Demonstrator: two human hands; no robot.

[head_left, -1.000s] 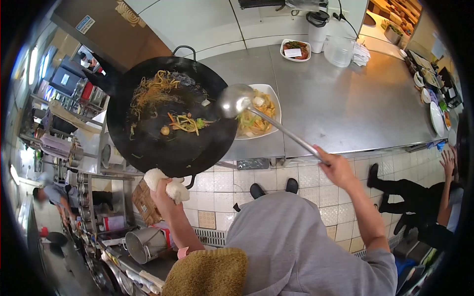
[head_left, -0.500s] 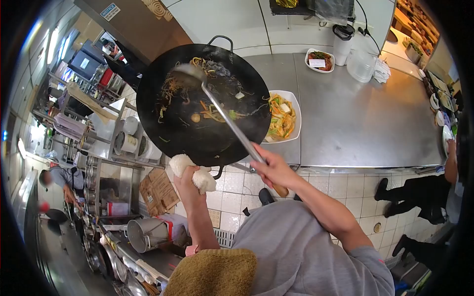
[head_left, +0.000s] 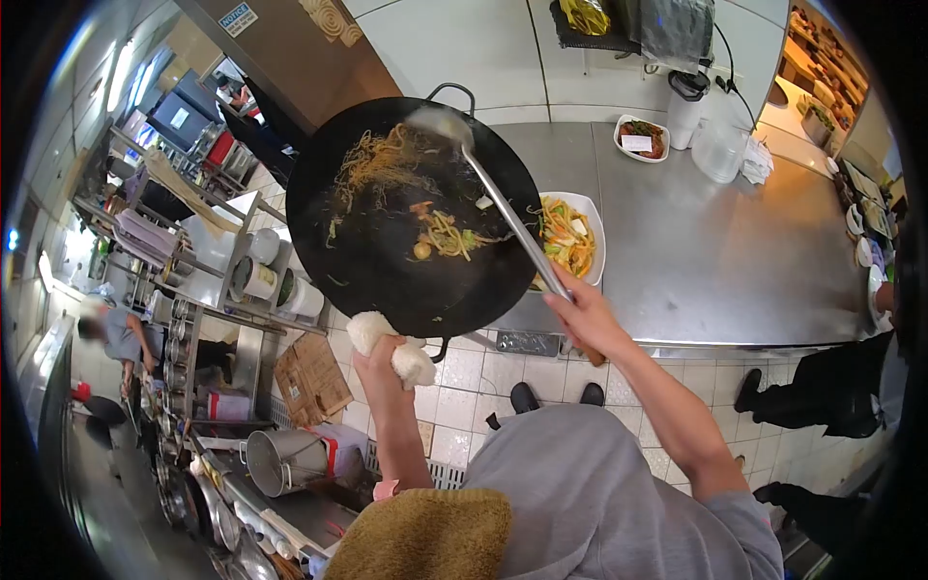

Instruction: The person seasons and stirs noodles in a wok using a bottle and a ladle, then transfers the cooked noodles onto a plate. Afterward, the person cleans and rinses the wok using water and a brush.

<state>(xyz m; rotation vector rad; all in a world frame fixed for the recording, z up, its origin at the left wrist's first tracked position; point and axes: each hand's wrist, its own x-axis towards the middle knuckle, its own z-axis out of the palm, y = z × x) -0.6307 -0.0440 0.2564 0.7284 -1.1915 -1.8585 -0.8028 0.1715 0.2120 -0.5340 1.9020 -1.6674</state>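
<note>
My left hand (head_left: 379,360) is closed around a bunched white cloth (head_left: 414,363) at the near rim of a large black wok (head_left: 377,290). The wok's near loop handle shows just beside the cloth. In the wok lie thin brown noodles (head_left: 382,159) and a small heap of noodles with vegetables (head_left: 447,237). My right hand (head_left: 585,314) grips the handle of a long metal ladle (head_left: 517,227). Its blurred bowl is at the wok's far right side. Partly behind the wok's right edge, a white square dish (head_left: 597,253) holds noodles and vegetables.
A steel counter (head_left: 706,251) extends to the right, with a small dish of food (head_left: 642,140) and a clear plastic container (head_left: 718,152) at the back. Shelving (head_left: 198,256) and a metal pot (head_left: 285,462) stand left. Other people's dark-clothed legs (head_left: 817,391) are at right.
The ladle's bowl has moved from the wok's left side to its far right. The noodles in the wok look more spread out and heaped. The view has shifted slightly.
</note>
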